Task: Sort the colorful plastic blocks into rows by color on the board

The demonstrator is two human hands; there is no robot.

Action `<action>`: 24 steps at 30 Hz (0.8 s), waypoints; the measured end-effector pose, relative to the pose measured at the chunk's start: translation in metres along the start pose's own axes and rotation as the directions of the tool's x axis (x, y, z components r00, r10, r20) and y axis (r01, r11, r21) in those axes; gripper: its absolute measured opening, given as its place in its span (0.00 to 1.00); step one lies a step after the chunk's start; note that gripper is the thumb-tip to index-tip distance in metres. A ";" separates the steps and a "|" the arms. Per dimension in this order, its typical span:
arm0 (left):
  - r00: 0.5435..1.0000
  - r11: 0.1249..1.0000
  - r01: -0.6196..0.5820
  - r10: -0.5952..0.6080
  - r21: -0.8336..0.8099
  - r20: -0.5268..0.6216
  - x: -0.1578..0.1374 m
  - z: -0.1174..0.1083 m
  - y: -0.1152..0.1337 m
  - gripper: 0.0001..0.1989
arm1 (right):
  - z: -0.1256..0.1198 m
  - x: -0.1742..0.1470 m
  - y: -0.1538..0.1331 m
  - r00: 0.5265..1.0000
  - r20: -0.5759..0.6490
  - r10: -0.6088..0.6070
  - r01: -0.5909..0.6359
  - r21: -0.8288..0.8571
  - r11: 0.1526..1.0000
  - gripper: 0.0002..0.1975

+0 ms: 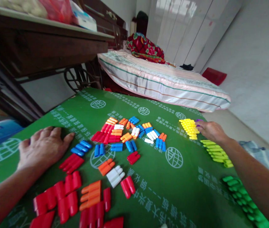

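Observation:
My left hand (41, 147) lies flat on the green board (153, 186), fingers spread, beside blue bullet-shaped plastic blocks (81, 147) and red ones (71, 163). At the board's right side, my right hand (210, 130) has its fingers drawn together at a purple plastic block (198, 121), partly hidden by them. Just left of those fingers is a group of yellow blocks (188, 128). Under my right forearm, lime-green blocks (216, 151) lie in a row. Mixed red, orange, white and blue blocks (125, 133) are scattered over the middle.
Dark green blocks (244, 196) line the near right edge. Larger-looking red blocks (65, 198) and an orange block (90, 194) lie close to me. A wooden table (53, 47) stands at left; a bed (163, 80) is beyond the board.

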State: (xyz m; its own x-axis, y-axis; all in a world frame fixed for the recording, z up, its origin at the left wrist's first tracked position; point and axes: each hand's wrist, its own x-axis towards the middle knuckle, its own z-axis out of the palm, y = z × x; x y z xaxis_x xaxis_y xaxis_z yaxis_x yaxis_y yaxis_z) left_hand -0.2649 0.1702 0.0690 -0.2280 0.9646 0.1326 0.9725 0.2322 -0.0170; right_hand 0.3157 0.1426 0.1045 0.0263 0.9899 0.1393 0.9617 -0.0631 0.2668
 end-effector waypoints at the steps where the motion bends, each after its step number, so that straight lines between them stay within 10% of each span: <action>1: 1.000 1.000 0.005 -0.005 -0.004 0.001 -0.001 0.000 0.000 0.34 | -0.001 -0.006 -0.003 1.000 -0.005 -0.010 0.010 0.018 1.000 0.15; 12: 1.000 0.999 -0.017 0.017 -0.048 0.004 -0.003 -0.005 -0.001 0.31 | -0.043 -0.141 -0.117 0.911 0.072 -0.406 0.340 0.425 0.839 0.13; 24: 0.997 0.989 -0.078 0.079 -0.124 0.008 -0.009 -0.013 -0.010 0.25 | -0.048 -0.245 -0.166 0.948 0.193 -0.254 0.151 0.430 0.890 0.13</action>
State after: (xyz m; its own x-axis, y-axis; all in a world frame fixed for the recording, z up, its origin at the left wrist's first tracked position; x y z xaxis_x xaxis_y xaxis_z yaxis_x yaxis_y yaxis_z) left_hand -0.2719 0.1572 0.0806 -0.1506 0.9809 0.1232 0.9856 0.1393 0.0956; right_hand 0.1361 -0.0954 0.0718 -0.1665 0.9787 -0.1202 0.9774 0.1476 -0.1514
